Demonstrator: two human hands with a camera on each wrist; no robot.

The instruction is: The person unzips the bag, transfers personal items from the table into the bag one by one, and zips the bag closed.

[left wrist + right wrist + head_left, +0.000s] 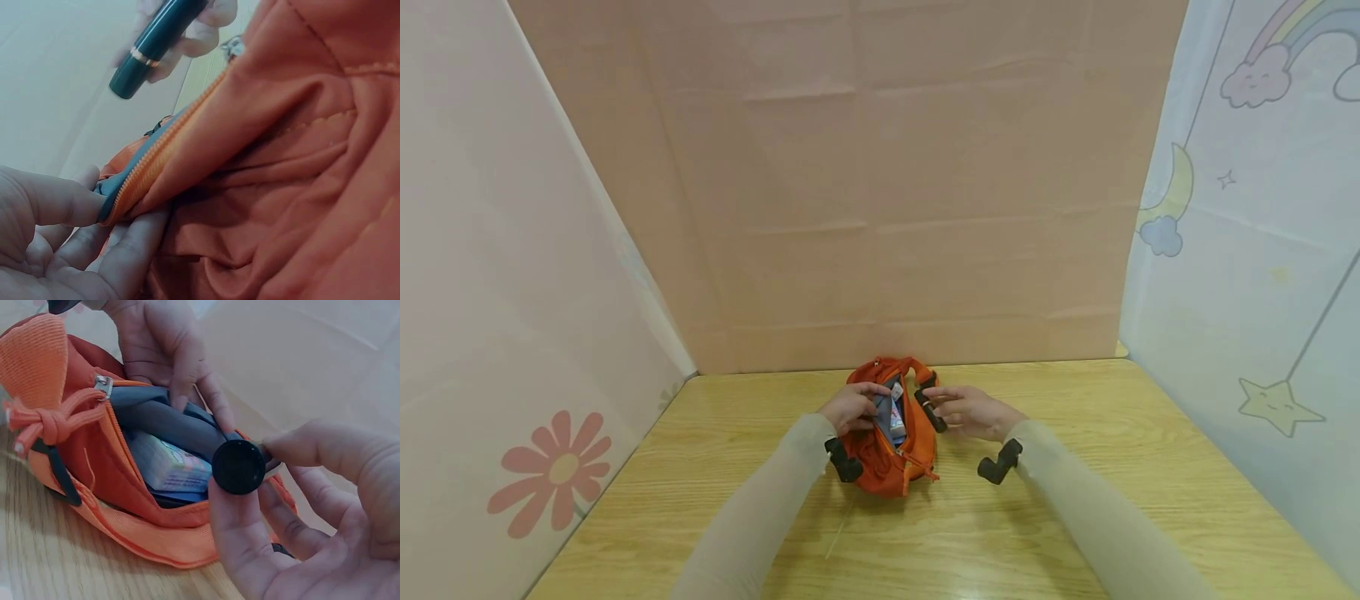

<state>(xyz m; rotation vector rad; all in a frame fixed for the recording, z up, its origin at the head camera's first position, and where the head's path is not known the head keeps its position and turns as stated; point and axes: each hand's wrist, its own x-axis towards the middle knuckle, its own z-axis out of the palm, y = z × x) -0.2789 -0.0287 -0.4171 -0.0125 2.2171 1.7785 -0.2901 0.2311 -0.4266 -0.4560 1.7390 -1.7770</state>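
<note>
An orange waist bag (874,471) lies on the table with its zipped pocket open, showing a grey lining. My left hand (852,408) pinches the pocket's edge between thumb and fingers, as the left wrist view shows the zipper teeth (140,172) beside the thumb. Above the opening, my right hand (973,412) holds a black lipstick tube (153,53) with a gold band, between thumb and fingers. Its round end (238,467) faces the right wrist camera. Inside the pocket sits a plastic-wrapped packet (169,464) with printed sides, resting over something dark blue (178,498).
The bag stands towards the back of a wooden table (1045,517), near a plain pinkish backdrop (895,208). Printed sheets rise at both sides. An orange strap (144,540) with a black buckle curves along the bag. A knotted cord (50,422) hangs by the zipper pull.
</note>
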